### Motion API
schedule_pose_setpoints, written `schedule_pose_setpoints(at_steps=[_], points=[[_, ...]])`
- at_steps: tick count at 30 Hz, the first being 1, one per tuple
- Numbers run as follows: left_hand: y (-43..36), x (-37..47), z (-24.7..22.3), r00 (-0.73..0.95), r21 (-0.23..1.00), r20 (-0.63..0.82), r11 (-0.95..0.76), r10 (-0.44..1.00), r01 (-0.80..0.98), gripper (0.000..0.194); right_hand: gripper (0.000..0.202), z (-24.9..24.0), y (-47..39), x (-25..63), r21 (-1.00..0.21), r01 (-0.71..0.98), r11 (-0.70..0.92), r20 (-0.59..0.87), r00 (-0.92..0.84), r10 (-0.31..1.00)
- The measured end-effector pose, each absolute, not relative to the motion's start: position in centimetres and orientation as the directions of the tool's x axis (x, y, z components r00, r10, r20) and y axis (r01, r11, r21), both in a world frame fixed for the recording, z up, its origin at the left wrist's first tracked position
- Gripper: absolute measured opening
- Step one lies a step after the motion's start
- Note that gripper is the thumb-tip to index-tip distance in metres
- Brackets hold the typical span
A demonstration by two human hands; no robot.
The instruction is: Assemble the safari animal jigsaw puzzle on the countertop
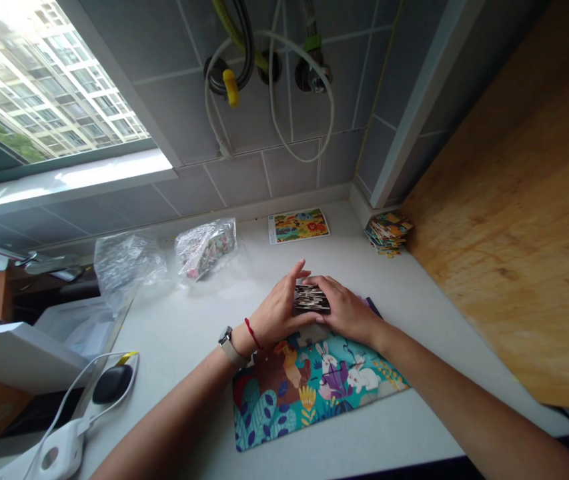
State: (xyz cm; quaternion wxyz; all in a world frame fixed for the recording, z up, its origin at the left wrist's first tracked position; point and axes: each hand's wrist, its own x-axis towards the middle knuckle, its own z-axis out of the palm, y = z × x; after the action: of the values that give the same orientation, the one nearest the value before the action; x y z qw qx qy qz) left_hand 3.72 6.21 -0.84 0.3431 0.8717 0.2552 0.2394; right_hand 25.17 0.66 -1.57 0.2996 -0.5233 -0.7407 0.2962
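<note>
A stack of puzzle pieces (311,299), seen edge-on, is held between both hands above a partly covered jigsaw puzzle (309,400). My left hand (281,303) closes on its left side, index finger raised and thumb along the near side. On the right side my right hand (349,308) curls around the same stack, its thumb meeting the left one in front. The puzzle shows white rabbits, a brown bear and leaves on teal. Its far part is hidden behind my hands and the stack. A red cord and a watch are on my left wrist.
A picture card (299,227) lies by the wall. Another pile of puzzle pieces (389,233) stands in the right corner, near a wooden panel (509,220). Plastic-bagged pieces (207,248) and a crumpled clear bag (129,263) lie left, a black charger case (113,383) nearer.
</note>
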Motion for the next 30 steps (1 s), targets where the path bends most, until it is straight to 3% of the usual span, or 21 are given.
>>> schedule_pose_setpoints(at_steps=[5, 12, 16, 20, 23, 26, 30], points=[[5.7, 4.2, -1.7, 0.749, 0.725, 0.220, -0.618, 0.625, 0.303, 0.090, 0.055, -1.7, 0.8, 25.2, -0.748, 0.576, 0.330, 0.185, -0.296, 0.937], [6.2, 4.4, -2.1, 0.748, 0.715, 0.159, -0.598, 0.645, 0.364, 0.103, 0.053, -1.6, 0.9, 24.9, -0.740, 0.580, 0.340, 0.215, -0.275, 0.937], [6.2, 4.3, -1.2, 0.754, 0.805, 0.097, -0.497, 0.649, 0.324, 0.096, 0.037, -1.2, 0.9, 24.8, -0.752, 0.565, 0.340, 0.235, -0.252, 0.939], [6.2, 3.9, 0.8, 0.690, 0.881, 0.091, -0.381, 0.718, 0.280, 0.085, 0.042, -0.1, 1.0, 25.1, -0.865, 0.447, 0.228, 0.232, -0.048, 0.972], [5.8, 3.8, 2.6, 0.675, 0.813, 0.050, -0.422, 0.736, 0.400, 0.075, 0.048, 0.7, 1.5, 25.7, -0.944, 0.297, 0.142, 0.211, 0.213, 0.954], [4.4, 4.5, 3.3, 0.800, 0.691, 0.033, -0.593, 0.599, 0.414, 0.069, 0.044, 0.7, 2.3, 26.3, -0.976, 0.192, 0.099, 0.174, 0.429, 0.886], [1.8, 6.0, 2.1, 0.911, 0.519, -0.003, -0.779, 0.411, 0.353, 0.073, 0.043, -0.1, 3.1, 27.0, -0.990, 0.106, 0.094, 0.138, 0.563, 0.815]])
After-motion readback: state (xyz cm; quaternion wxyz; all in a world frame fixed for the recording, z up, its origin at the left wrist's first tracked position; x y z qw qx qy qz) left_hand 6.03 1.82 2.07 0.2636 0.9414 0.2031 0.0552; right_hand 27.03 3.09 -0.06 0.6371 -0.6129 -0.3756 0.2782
